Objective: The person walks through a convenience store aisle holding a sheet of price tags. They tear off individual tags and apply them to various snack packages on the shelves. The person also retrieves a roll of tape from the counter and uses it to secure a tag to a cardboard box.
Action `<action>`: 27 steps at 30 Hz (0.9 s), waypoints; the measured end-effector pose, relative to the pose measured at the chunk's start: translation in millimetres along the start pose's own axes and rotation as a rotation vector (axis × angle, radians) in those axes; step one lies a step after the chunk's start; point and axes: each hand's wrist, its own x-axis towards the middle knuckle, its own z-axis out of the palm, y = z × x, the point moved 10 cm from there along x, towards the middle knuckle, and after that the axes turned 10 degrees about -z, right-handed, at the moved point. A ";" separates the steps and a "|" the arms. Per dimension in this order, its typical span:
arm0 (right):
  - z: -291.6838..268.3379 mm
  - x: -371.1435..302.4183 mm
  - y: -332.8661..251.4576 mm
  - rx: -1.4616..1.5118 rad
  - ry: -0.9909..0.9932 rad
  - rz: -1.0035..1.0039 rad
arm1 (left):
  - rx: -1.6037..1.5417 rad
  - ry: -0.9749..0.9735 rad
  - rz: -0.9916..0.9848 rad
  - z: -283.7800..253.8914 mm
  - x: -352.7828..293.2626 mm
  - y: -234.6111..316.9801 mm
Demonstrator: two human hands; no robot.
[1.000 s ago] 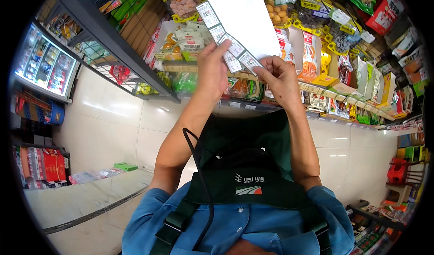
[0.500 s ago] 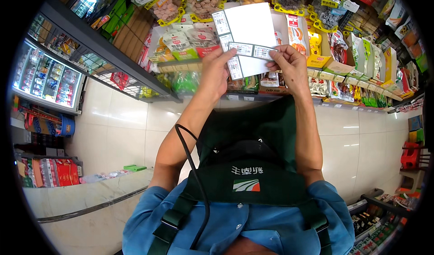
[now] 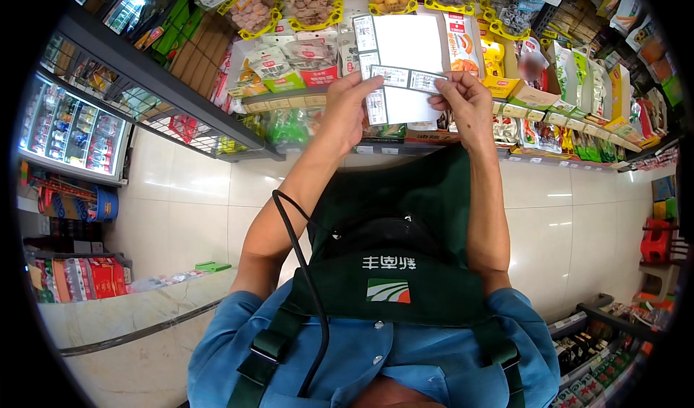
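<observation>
Open room: pale tiled floor (image 3: 181, 173), running left and right of the dark green apron (image 3: 434, 198) and bounded ahead by the front edge of the snack shelf (image 3: 289, 105). Left limits: one dark metal post (image 3: 155, 57), slanting, with a glass-fronted drinks cabinet (image 3: 76, 129) beyond it; at lower left, one marble-patterned counter (image 3: 130, 317). Far right: one red stool (image 3: 655, 241). Along the top of the shelf: five clear snack packs (image 3: 315, 3) with yellow lower edges, ranged side by side. Hands, two, both in front of the shelf, near each other with the paper between. Left hand (image 3: 345, 111): closed, thumb on top at the paper's left margin, fingers bent behind, gripping. Right hand (image 3: 468, 108): thumb and forefinger pinched together on the right end of the strip, remaining fingers curled. Paper goods: one label sheet (image 3: 416, 43), one label strip (image 3: 407, 78). Sheet: white, rectangular, nearly upright in view, largely blank, with a column of dark-bordered printed labels down its left side, three showing at least in part. Strip: two labels end to end, dark-bordered, lying across the sheet's lower half and dipping slightly to the right; whether it is joined to the sheet cannot be told.
</observation>
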 end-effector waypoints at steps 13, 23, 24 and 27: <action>-4.0 -2.6 6.2 -0.008 0.016 -0.007 | 0.020 -0.038 0.017 -0.8 6.1 -2.2; -5.4 -3.5 7.0 -0.019 0.019 -0.001 | 0.018 -0.041 0.007 2.4 5.1 -1.9; -4.6 -4.5 5.5 -0.026 0.021 -0.002 | 0.014 -0.045 0.011 1.6 4.6 -2.2; -3.3 -5.5 4.2 -0.027 0.019 0.006 | 0.014 -0.042 0.015 0.2 4.5 -2.4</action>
